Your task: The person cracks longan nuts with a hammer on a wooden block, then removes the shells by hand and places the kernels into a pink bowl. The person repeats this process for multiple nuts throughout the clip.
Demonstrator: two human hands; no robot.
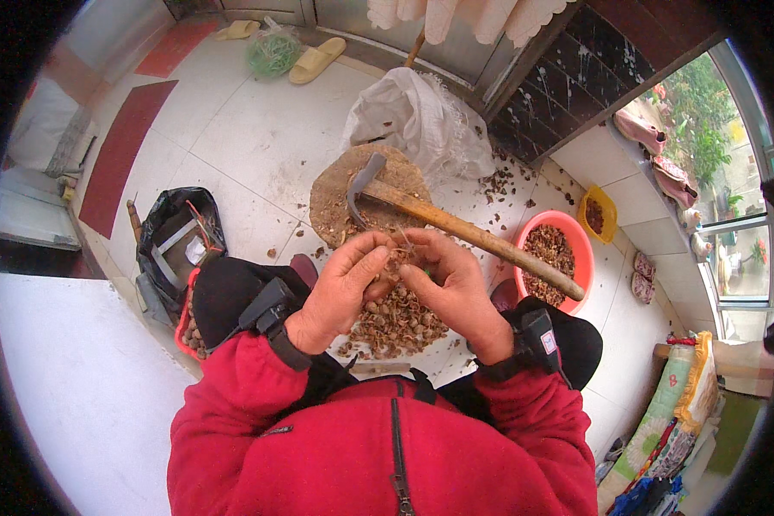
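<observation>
My left hand (344,284) and my right hand (451,280) meet in front of me, with a small brown, stringy clump (395,261) between their fingertips; its exact kind cannot be told. Beneath them, a pile of dried brown pieces with thin stems (396,326) lies on the tiled floor. Just beyond stands a round chopping block of wood (335,187). Across it rests a tool with a curved metal blade (356,187) and a long wooden handle (477,235), which slants right to the rim of a pink basin (589,258) holding brown bits.
A white woven sack (419,122) stands behind the block. A black plastic bag (168,200) is at left, beside a red container of round brown things (186,316). A yellow basket (609,213) sits by the right wall. Slippers (318,60) lie near the door.
</observation>
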